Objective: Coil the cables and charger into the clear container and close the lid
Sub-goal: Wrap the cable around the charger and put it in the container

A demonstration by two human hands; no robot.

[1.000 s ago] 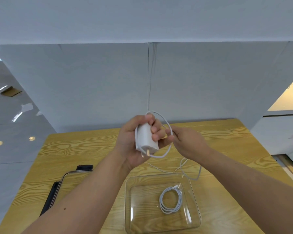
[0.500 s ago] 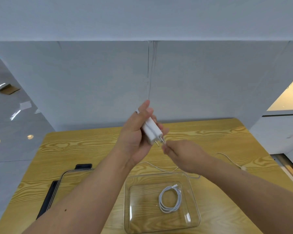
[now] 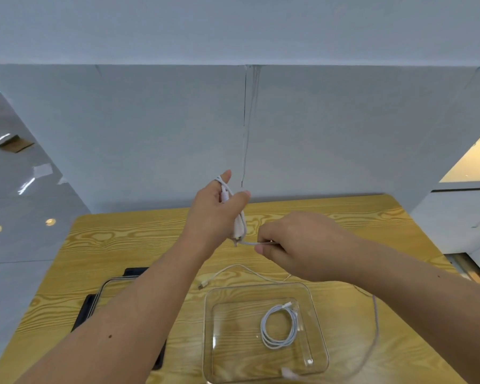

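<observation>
The left hand (image 3: 216,214) is raised above the counter (image 3: 128,239), thumb and forefinger stretched upward and the other fingers closed on a white charger (image 3: 237,227) that has cable looped over it. Just to its right and a little nearer, the right hand (image 3: 297,245) has its fingers curled, pinching the white cable (image 3: 248,243) where it leaves the charger's lower end. The 2 hands are close together but not touching.

Below them a loose cable (image 3: 240,267) lies on the wood, its plug end (image 3: 203,285) just left of the clear container (image 3: 320,333). The container sits open on the near right part of the counter, with 1 coiled cable (image 3: 279,327) inside, towards its right side. A blurred strand (image 3: 375,328) hangs past the container's right wall; I cannot tell which cable it belongs to.

To the near left, partly hidden by the left forearm, the clear lid (image 3: 106,285) rests on a black flat object (image 3: 135,271). A pale wall (image 3: 150,134) stands behind the counter's far edge.
</observation>
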